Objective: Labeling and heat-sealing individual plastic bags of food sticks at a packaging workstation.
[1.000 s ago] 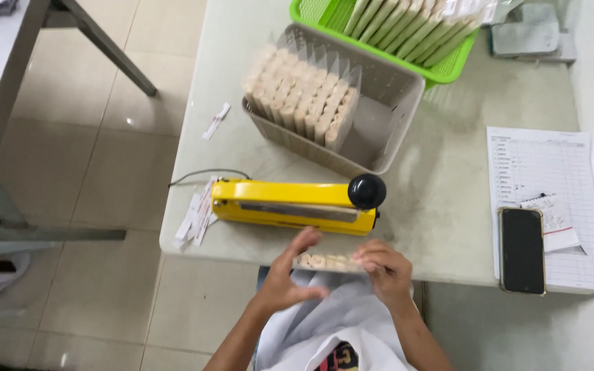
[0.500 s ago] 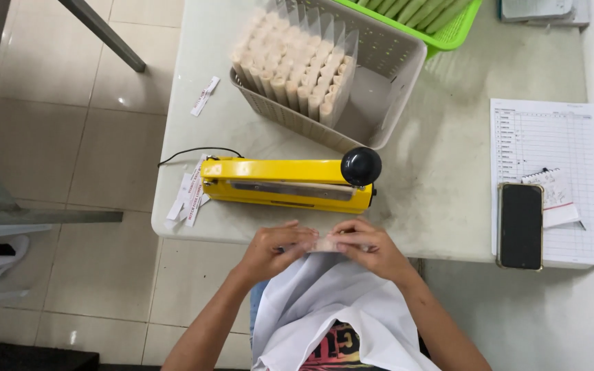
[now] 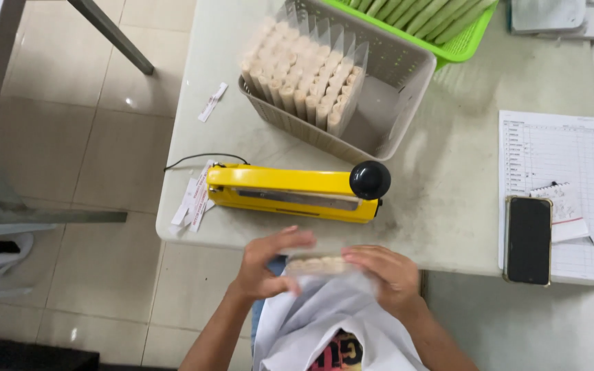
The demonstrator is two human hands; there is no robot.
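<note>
A clear plastic packet of pale round biscuits (image 3: pixel 316 265) is held level between both hands at the near edge of the white table (image 3: pixel 448 206). My left hand (image 3: pixel 266 264) grips its left end and my right hand (image 3: pixel 383 271) grips its right end. Just beyond the packet lies a yellow heat sealer (image 3: pixel 290 194) with a black round knob (image 3: pixel 370 180), its arm down. Farther back stands a grey basket (image 3: pixel 397 89) holding several sealed biscuit packets (image 3: pixel 304 75) on end.
A green basket (image 3: pixel 462 38) of packets sits behind the grey one. A printed sheet (image 3: pixel 558 165), a black phone (image 3: pixel 528 239) and a small note lie at the right. Paper slips (image 3: pixel 192 199) lie by the sealer's left end. Tiled floor lies to the left.
The packet and both hands have drawn back from the sealer to the table's near edge. The view has shifted slightly.
</note>
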